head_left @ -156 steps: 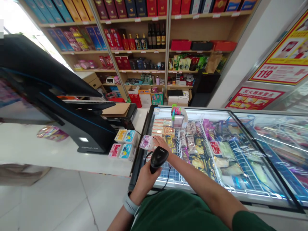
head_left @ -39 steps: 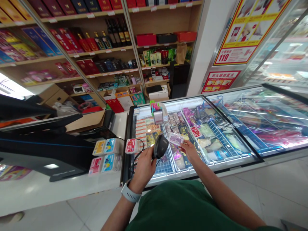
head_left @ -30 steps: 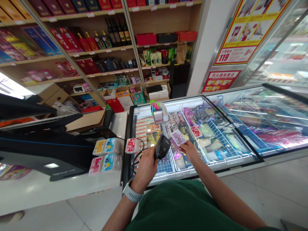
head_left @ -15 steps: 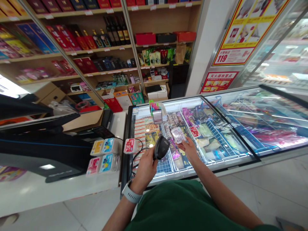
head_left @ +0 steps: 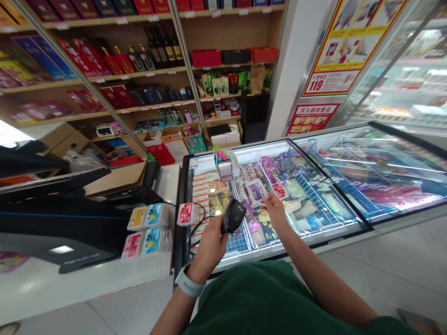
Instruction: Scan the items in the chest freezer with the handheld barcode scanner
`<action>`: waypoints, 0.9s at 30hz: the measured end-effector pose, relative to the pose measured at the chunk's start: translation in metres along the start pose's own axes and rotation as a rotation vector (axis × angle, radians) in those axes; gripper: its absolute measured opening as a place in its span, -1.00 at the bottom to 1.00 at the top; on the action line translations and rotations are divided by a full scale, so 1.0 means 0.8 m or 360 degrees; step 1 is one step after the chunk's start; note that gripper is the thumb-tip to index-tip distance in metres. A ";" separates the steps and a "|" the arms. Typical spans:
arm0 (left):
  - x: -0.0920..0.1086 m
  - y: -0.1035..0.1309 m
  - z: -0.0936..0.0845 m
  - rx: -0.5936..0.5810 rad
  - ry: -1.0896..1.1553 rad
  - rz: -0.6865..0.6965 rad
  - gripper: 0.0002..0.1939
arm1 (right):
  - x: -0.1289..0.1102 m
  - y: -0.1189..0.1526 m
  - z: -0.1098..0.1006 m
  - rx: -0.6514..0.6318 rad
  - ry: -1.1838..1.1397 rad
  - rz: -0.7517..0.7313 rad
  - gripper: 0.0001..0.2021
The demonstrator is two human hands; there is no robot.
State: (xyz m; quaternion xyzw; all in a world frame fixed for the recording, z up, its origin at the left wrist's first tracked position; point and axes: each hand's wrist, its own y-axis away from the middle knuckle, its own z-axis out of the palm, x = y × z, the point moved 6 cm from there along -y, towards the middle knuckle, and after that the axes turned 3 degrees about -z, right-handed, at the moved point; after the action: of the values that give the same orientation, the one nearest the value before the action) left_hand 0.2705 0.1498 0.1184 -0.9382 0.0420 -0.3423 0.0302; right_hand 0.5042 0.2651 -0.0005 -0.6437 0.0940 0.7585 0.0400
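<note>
My left hand (head_left: 212, 242) is wrapped round the handle of a black barcode scanner (head_left: 233, 216), its head tilted to the right above the freezer glass. A cable runs from it back toward the left. In my right hand (head_left: 275, 209) a small flat pack with a purple and white label (head_left: 256, 190) is pinched by its near edge. It is held over the freezer, a little right of the scanner and apart from it. A similar pack with a red label (head_left: 186, 214) lies on the freezer's left edge.
Stacked small packs (head_left: 151, 230) stand on the white counter (head_left: 104, 284) at the left, beside a dark monitor (head_left: 52, 223). A glass-topped chest freezer (head_left: 314, 251) holds frozen goods in wire baskets. Behind it rise shelves (head_left: 139, 74) with bottles and boxes.
My right hand has turned the purple-labelled pack and moved it slightly left, so its printed face looks larger and differently angled. The scanner stays almost where it was. The whole view has shifted a little.
</note>
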 end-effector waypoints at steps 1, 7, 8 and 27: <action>0.000 0.001 0.001 -0.0007 -0.0008 0.0004 -0.50 | 0.000 0.000 0.001 -0.0015 -0.0003 -0.0009 -0.56; 0.001 0.003 0.005 -0.0052 -0.0028 0.0021 -0.48 | -0.002 -0.002 0.003 -0.0008 -0.0015 -0.0032 -0.57; 0.002 0.003 0.005 -0.0054 -0.0024 0.0024 -0.48 | -0.003 -0.002 0.003 -0.0004 -0.0016 -0.0025 -0.57; -0.001 0.003 0.009 -0.0048 -0.0088 0.0044 -0.48 | -0.010 0.001 0.006 -0.0043 -0.0018 -0.0039 -0.58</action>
State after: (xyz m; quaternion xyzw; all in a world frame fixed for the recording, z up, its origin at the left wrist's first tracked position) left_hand 0.2746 0.1477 0.1124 -0.9470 0.0594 -0.3151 0.0218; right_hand 0.5009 0.2654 0.0081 -0.6410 0.0758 0.7627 0.0411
